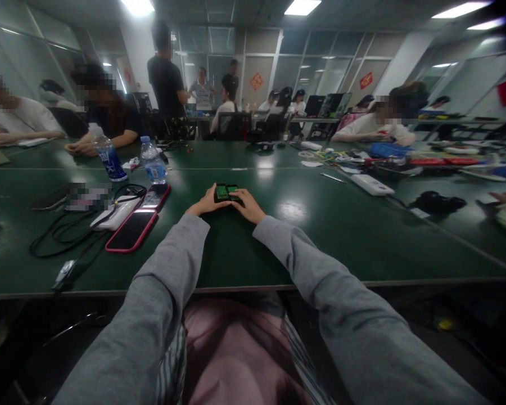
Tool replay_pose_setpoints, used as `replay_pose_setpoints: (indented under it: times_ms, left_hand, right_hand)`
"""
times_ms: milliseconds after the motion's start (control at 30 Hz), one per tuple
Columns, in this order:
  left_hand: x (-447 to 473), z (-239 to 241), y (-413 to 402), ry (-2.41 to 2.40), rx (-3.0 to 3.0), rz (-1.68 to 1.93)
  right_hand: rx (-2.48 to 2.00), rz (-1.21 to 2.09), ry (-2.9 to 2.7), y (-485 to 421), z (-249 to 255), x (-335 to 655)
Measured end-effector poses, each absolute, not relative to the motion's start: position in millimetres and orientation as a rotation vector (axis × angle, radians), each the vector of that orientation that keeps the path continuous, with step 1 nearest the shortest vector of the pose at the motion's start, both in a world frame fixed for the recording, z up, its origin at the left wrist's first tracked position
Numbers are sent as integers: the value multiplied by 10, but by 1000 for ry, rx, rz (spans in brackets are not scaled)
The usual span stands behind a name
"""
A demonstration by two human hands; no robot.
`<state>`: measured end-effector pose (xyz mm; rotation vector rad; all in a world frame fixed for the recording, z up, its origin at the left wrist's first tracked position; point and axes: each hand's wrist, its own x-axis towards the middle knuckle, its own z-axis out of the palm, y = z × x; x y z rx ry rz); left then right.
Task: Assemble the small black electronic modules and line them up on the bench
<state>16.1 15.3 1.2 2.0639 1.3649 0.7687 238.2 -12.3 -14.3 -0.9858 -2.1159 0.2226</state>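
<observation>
A small black-edged item with two green panels side by side, perhaps circuit boards, is between my hands above the green table. My left hand grips its left side, thumb along the near edge. The fingers of my right hand bend over the right panel and press on it, with the thumb at the near edge. Both thumbs come close together. The underside of the item is hidden, so I cannot tell whether it rests on the tabletop.
Left of my arms lie a red-edged phone, a white power bank and black cables. Two water bottles stand behind them. A white power strip, a pen and piled cables lie right. Other people sit around.
</observation>
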Motion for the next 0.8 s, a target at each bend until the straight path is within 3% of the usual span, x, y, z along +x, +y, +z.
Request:
replay_pose_setpoints:
  times_ms: [800]
  left_hand:
    - [146,-11,178,1309,2041,807]
  right_hand:
    - [-921,242,-2118,-72,-188,2401]
